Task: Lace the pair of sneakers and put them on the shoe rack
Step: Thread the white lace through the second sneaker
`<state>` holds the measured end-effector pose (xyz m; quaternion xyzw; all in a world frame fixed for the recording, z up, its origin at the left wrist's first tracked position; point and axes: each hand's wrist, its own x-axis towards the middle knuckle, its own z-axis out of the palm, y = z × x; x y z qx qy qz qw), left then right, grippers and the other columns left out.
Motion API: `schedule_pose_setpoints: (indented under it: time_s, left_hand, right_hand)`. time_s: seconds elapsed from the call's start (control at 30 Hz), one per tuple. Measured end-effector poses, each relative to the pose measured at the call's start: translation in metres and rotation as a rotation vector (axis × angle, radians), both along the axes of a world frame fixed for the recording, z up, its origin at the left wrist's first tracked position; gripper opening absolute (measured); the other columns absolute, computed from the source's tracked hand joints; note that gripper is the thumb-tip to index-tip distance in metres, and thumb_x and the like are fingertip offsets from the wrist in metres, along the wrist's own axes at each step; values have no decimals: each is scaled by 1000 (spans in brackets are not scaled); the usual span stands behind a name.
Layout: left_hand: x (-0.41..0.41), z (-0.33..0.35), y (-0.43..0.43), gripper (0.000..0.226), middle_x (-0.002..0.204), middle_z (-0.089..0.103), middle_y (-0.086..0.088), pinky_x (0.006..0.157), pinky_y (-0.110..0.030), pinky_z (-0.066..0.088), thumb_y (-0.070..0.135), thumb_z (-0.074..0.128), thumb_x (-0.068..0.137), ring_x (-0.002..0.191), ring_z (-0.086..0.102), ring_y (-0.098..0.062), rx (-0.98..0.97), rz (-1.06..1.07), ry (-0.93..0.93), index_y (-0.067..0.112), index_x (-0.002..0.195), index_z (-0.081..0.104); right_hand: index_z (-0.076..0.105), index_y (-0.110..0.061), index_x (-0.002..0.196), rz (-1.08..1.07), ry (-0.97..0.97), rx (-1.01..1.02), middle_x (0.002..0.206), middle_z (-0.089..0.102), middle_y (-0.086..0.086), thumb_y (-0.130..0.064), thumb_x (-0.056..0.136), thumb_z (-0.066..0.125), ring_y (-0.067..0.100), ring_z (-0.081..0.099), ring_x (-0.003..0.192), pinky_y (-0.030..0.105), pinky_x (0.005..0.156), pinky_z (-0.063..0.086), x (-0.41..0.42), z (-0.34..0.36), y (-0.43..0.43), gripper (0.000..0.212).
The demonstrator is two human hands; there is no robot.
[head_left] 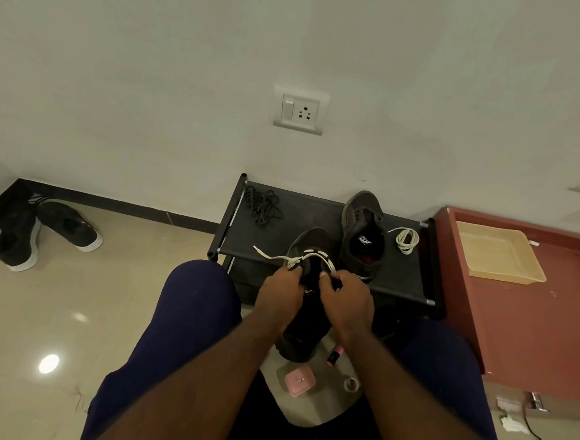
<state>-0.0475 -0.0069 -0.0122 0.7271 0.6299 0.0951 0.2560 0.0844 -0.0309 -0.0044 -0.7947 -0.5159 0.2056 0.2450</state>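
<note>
Two grips at work: I see my left grip [282,289] and right grip [346,301] each pinching the white lace [310,255] on the dark sneaker [302,337] between them. Just beyond my right grip, the second sneaker [363,235] sits on the shoe rack [316,214].

A home interior is indicated. A low black shoe rack [316,218] is set against a plain white wall [154,73], below 1 switched socket [300,110]. 2 black shoes [72,226] are left loose on glossy beige floor tiles [69,307], beside a dark skirting [128,205] in the corner.
</note>
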Motion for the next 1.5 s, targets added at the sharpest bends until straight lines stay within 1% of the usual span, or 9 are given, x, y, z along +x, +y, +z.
schedule_pose_setpoints:
  time_s: [0.13,0.3,0.57,0.73,0.87,1.1,1.2,1.33,1.5]
  left_hand:
    - [-2,0,1,36,120,58,-13,89,-42,51,19,45,99,105,60,-33,5,-10,-8,17,133,54]
    - [-4,0,1,39,120,58,-13,90,-43,53,17,46,99,104,61,-32,-33,-34,-26,19,137,51]
    - [-6,1,1,40,111,64,-11,87,-43,56,19,43,100,98,63,-27,-89,-40,-39,25,139,46]
    - [-7,1,3,47,110,64,-13,86,-42,56,21,42,100,98,63,-28,-93,1,-54,27,147,42]
    - [-6,-1,4,48,113,66,-14,89,-44,55,21,44,98,101,64,-31,-58,16,-76,26,145,45]
    - [-4,2,0,44,111,67,-15,88,-41,54,18,45,99,99,65,-31,-10,3,-29,21,143,48]
    - [-4,1,-1,46,113,66,-15,87,-39,53,18,45,100,101,63,-30,-28,-5,-27,25,145,46]
    - [-6,-2,0,48,113,67,-15,85,-42,54,20,47,97,100,63,-34,-43,-23,-12,30,143,48]
    - [-5,0,0,36,106,68,-14,79,-45,56,20,46,97,93,64,-34,-39,-14,-41,27,131,57]
  right_hand:
    - [70,-12,106,239,-156,100,105,67,8,-25,98,53,26,58,100,38,85,48,1,14,36,23]
    - [49,-16,142,557,-325,-256,140,53,11,-12,96,48,32,43,128,45,106,41,-6,23,69,46]
    - [61,-15,117,499,-525,-208,122,62,10,-17,98,47,31,50,116,43,90,45,-17,15,68,24]
    - [67,-12,95,9,159,52,105,68,11,-7,93,52,29,61,102,43,91,50,-15,6,65,16]
    - [57,-10,93,-328,969,126,100,69,11,-4,99,44,23,69,88,24,64,53,-14,13,57,15]
    - [53,-12,88,-399,1182,94,65,48,4,-4,103,37,16,48,58,27,52,39,-3,18,60,24]
    - [55,-8,86,-222,882,-10,67,49,9,-4,100,41,21,48,58,29,48,43,-3,18,66,20]
    - [60,-6,97,200,15,-135,106,67,18,-20,96,46,37,61,99,41,82,49,-13,25,71,20]
    - [62,-12,107,455,-382,-283,116,66,13,-26,96,51,34,63,106,39,82,49,-23,29,71,22]
